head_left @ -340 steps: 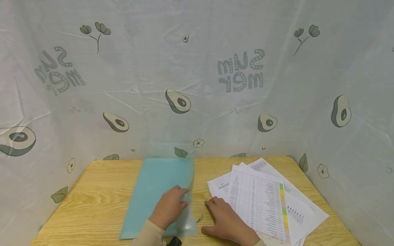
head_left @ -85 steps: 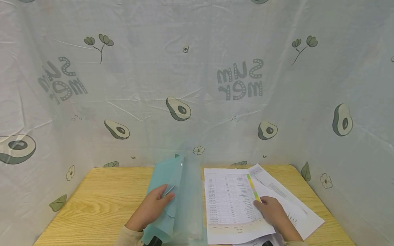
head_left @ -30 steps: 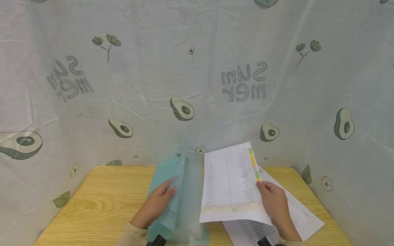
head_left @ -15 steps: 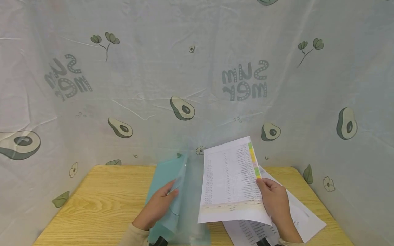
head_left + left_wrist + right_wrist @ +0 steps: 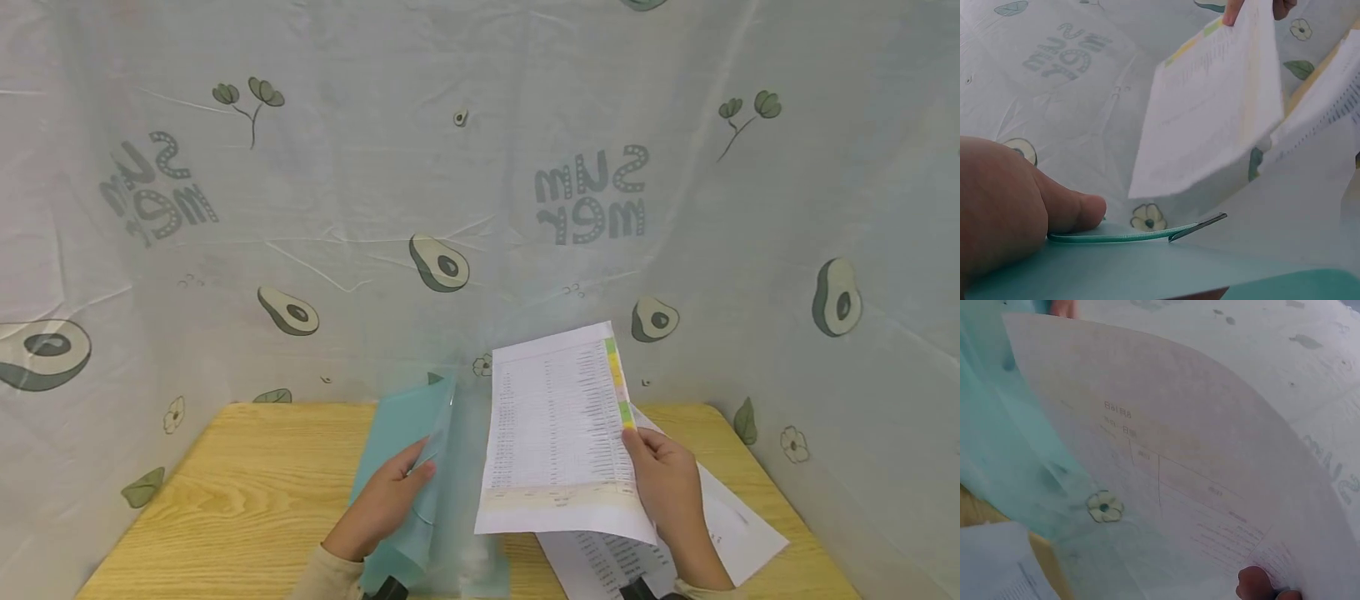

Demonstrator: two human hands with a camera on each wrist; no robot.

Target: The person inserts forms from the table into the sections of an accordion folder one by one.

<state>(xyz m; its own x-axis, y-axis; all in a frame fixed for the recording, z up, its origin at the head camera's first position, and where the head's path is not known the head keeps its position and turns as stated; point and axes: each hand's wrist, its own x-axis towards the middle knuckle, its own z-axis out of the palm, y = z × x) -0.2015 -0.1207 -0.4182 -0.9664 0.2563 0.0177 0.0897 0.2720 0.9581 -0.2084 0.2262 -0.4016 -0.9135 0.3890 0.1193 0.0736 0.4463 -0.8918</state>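
My left hand (image 5: 386,504) grips the raised cover of a translucent teal plastic folder (image 5: 401,417), thumb on its inner side. The folder stands partly open, its clear side spread to the right. A thin teal cord (image 5: 1116,238) with a metal tip shows beside the left thumb in the left wrist view. My right hand (image 5: 667,492) pinches a printed table sheet (image 5: 555,433) by its right edge, near a green and yellow coloured column. That sheet is lifted and tilted, its lower edge curving, just right of the folder. Its back faces the right wrist camera.
Below the lifted sheet, more printed papers (image 5: 738,525) lie fanned out on the right of the wooden table (image 5: 217,500). A pale curtain (image 5: 337,183) with avocado prints hangs behind the table and along both sides.
The folder, flat at first, now has its cover raised by my left hand. My right hand has taken the top sheet from the papers, moved it left and lifted it, slightly higher this last second.
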